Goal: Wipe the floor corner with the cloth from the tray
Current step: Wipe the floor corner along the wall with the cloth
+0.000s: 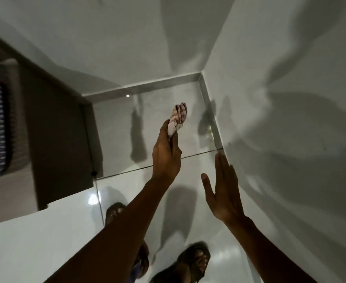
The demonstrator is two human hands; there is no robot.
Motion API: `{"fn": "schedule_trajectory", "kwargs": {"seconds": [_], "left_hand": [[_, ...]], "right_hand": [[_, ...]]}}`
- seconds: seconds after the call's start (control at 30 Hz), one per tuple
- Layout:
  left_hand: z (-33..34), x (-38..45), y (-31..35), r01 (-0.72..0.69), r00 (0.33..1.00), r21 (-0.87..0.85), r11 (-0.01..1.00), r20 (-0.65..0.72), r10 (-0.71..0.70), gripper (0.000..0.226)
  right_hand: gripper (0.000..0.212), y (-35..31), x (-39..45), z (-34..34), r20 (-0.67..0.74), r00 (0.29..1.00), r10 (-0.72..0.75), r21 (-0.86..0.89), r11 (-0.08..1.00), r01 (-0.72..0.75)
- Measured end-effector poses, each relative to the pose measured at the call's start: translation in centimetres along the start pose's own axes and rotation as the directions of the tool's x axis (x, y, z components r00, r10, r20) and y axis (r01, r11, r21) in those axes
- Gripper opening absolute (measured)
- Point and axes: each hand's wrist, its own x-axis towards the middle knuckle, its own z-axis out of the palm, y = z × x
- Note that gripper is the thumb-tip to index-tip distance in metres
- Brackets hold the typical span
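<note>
A crumpled white cloth (177,119) with a red pattern sticks up out of my left hand (166,154), which is closed around its lower end and held out above the glossy white floor. The floor corner (198,82) lies beyond the cloth, where two white walls meet at a grey skirting. A yellowish stain (209,132) sits on the floor against the right skirting. My right hand (224,193) is flat, fingers together and thumb apart, holding nothing, close to the right wall. No tray is in view.
A dark brown cabinet (59,135) stands on the left, its side close to the corner area. Both of my feet in sandals (192,262) stand on the tiled floor below my arms. The right wall (290,119) runs close alongside my right arm.
</note>
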Motion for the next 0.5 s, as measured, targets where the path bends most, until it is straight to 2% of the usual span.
{"fn": "schedule_trajectory", "kwargs": {"seconds": [0.2,0.4,0.5], "left_hand": [[8.2,6.1,-9.6,-0.066,0.998,0.048,0.997,-0.001,0.066,0.044],[16.1,12.2,-16.4,-0.27,0.958,0.189,0.944,-0.043,0.283,0.049],[20.0,15.4,-19.7,-0.392,0.918,0.341,0.855,0.082,0.388,0.055]], "right_hand": [[0.075,8.1,3.0,10.4,-0.047,0.996,-0.082,-0.032,0.996,0.081],[0.077,15.6,6.0,19.6,-0.09,0.989,-0.116,-0.158,0.982,0.101],[0.084,17.7,6.5,21.8,-0.088,0.986,-0.14,-0.267,0.957,0.112]]}}
